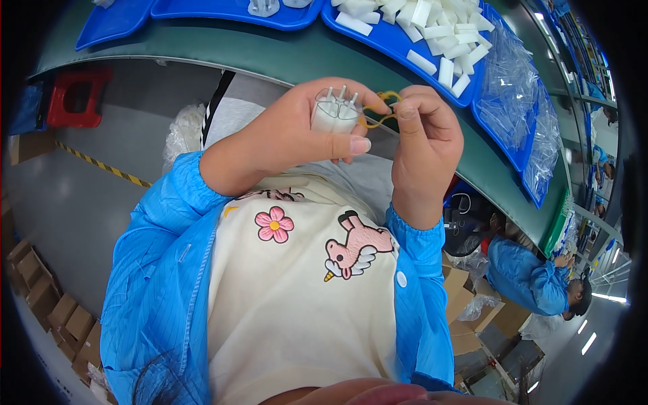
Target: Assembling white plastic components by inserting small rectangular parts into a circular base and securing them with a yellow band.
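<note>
A small cluster of white blocks in clear plastic, with short prongs sticking up from its top (pixel 335 120), rests in my left hand (pixel 287 128). The thumb lies across its front and the fingers curl round behind. Between my hands, a yellowish rubber band (pixel 372 121) stretches out in a loop from the right side of the cluster. My right hand (pixel 430 138) pinches the band's far end between thumb and forefinger. Both hands are raised over my lap, at the near edge of the green table (pixel 283 64).
Blue trays line the table: one (pixel 331 20) bears many white blocks (pixel 432 34), another (pixel 486 118) clear plastic pieces (pixel 506 84). Further left sits a tray with clear parts (pixel 263 7). A red stool (pixel 71 101), cardboard boxes (pixel 50 304) and a blue-sleeved person (pixel 530 277) are around me.
</note>
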The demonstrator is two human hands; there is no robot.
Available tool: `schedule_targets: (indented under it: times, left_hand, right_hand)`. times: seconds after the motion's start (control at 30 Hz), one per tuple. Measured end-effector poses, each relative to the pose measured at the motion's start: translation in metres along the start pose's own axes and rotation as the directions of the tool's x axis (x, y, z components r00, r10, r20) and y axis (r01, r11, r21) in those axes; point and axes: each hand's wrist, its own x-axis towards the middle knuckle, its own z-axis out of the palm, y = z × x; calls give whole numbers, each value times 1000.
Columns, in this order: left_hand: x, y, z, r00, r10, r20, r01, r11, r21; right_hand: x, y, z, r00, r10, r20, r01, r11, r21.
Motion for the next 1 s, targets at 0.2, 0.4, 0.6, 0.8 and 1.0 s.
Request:
schedule_targets:
  times: [0.2, 0.4, 0.6, 0.8, 1.0]
  left_hand:
    - [0, -6, -10, 957, -31, 289, 58, 995, -85]
    - [-13, -9, -30, 693, -35, 720, 376, 869, -320]
    - [7, -24, -26, 763, -291, 577, -60, 857, 512]
    - [13, -27, -26, 797, -417, 436, 356, 908, 219]
    - [-14, -14, -11, 902, 241, 357, -36, 868, -495]
  right_hand:
    - [1, 7, -4, 999, 30, -22, -28, 998, 59]
    - [5, 0, -16, 896, 288, 337, -436, 430, 791]
    - [21, -33, -6, 732, 488, 475, -608, 783, 133]
    - [16, -66, -13, 484, 162, 860, 301, 892, -337]
    - [15, -42, -32, 481, -105, 871, -146, 969, 198]
